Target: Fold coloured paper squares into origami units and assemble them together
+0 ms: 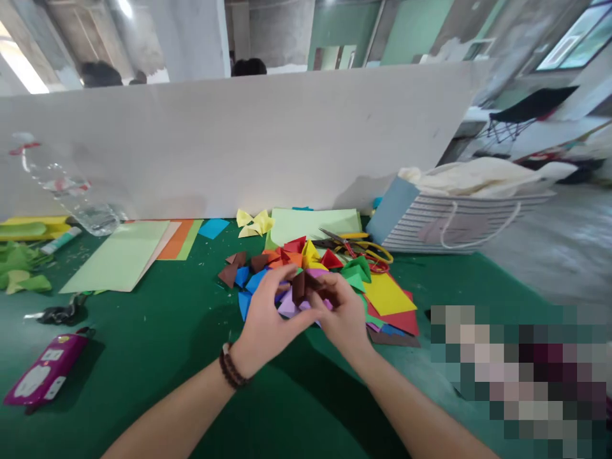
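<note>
Between my two hands is a folded brown paper piece [299, 288], held above the table in front of me. My left hand [270, 322], a dark beaded bracelet on its wrist, grips it from the left with the thumb reaching across underneath. My right hand [345, 313] has its fingers curled round the right side of the same piece. Just behind and partly hidden by the hands lies a heap of folded paper pieces [258, 280] in blue, brown, orange, red, yellow, green and purple. Flat yellow paper [389, 294] lies over red sheets beside my right hand.
Scissors [342, 241] lie behind the heap. A striped paper bag [411, 220] stands back right, a white partition [239, 140] behind. Leftward are pale green sheets [119, 255], a leaning plastic bottle [98, 213], a glue stick [62, 241] and a purple packet [48, 370] on the green table [167, 357].
</note>
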The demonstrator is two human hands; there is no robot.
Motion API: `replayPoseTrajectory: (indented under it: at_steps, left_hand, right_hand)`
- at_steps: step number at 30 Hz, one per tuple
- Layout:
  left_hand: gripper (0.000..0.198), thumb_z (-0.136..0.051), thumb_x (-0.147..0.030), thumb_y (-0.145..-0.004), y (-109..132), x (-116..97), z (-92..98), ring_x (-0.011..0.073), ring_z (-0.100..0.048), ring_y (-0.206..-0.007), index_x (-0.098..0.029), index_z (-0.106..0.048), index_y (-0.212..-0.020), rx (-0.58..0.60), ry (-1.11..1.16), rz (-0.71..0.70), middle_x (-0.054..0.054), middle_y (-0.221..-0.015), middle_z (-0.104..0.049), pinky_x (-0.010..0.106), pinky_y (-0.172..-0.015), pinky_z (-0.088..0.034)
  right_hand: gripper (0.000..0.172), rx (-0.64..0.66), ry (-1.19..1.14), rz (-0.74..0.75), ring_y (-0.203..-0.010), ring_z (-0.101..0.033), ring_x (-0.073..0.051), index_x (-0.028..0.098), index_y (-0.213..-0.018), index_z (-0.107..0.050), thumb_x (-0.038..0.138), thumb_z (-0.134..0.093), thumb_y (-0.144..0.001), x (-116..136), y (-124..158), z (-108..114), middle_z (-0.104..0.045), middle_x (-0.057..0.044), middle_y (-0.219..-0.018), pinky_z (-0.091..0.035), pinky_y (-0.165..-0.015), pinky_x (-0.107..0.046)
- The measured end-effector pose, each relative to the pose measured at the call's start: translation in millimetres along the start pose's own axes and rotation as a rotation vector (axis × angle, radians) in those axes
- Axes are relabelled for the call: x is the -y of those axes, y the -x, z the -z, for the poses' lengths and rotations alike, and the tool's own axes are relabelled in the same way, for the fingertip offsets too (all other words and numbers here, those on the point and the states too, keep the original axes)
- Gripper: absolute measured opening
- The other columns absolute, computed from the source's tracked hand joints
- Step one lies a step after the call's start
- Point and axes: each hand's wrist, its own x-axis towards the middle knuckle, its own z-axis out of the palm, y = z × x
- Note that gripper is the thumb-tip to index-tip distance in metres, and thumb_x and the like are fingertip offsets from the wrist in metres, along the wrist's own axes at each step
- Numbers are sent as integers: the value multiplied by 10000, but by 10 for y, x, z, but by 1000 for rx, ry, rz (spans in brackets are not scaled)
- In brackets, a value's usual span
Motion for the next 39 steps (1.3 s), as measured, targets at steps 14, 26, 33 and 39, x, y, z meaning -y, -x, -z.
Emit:
replayPoseTrajectory:
  at_steps: [14, 26, 33, 39]
  left_hand:
    - [362, -544, -74, -833, 267, 333, 267, 166, -666, -912, -281, -687, -1093, -6, -258, -123, 40, -1002, -714, 300, -826, -551]
    - [285, -545, -76, -830, 294, 297, 249, 191, -659, -937, -258, -694, -992, -7, -56, -115, 61, -1017, -678, 338, -814, -562]
    - [367, -518, -22, -823, 274, 275, 237, 162, -640, -942, -281, -690, -1018, -1, -261, -254, 59, -1093, -628, 314, -819, -553]
    - [180, -568, -198, -871, 282, 282, 195, 194, -616, -1001, -235, -688, -1001, 26, -91, 82, 78, -1059, -639, 300, -776, -579]
  right_hand:
    - [293, 208, -48, 391, -858, -615, -163, 264, -975, -611, 36, -518, -816, -3, 127, -85, -599, -41, -950, -517, -712, -300]
    - [239, 199, -97, 407, -860, -620, -178, 251, -898, -608, 47, -517, -812, 30, 123, -34, -595, -53, -931, -526, -718, -338]
    - [188, 162, -130, 328, -735, -613, -166, 245, -889, -596, 88, -522, -818, -3, 113, -58, -646, -26, -798, -512, -635, -316]
    - [93, 190, -143, 84, -679, -591, -133, 222, -856, -576, 142, -542, -824, -66, 118, -93, -610, -7, -765, -510, -606, -262]
